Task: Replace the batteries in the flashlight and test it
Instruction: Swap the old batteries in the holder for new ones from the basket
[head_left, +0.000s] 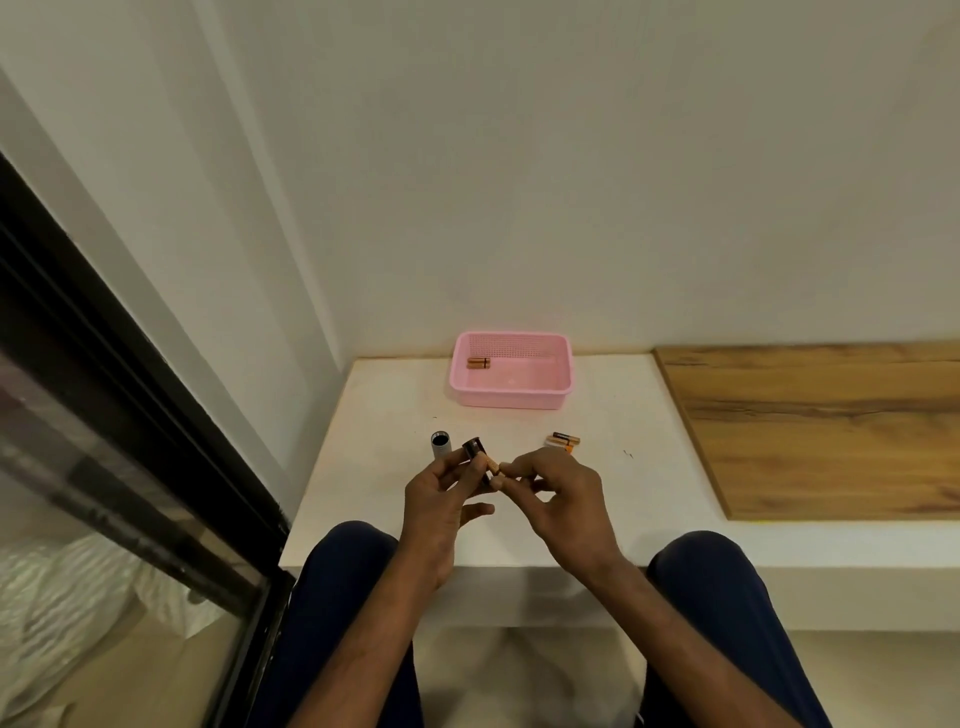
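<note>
My left hand (441, 499) holds a small black battery holder (476, 451) above the white table (374, 467). My right hand (553, 488) pinches a copper-topped battery (492, 468) at the holder's side. Just left of my left fingers, the silver flashlight body (440, 445) stands upright on the table with its open end up. Loose orange-and-black batteries (562, 441) lie on the table behind my right hand. The flashlight's head is not visible.
A pink plastic basket (511, 397) sits at the back of the table with a battery (478, 362) in its left corner. A wooden board (821, 426) covers the right side. A glass panel with a black frame (130, 415) runs along the left. My knees are under the table's front edge.
</note>
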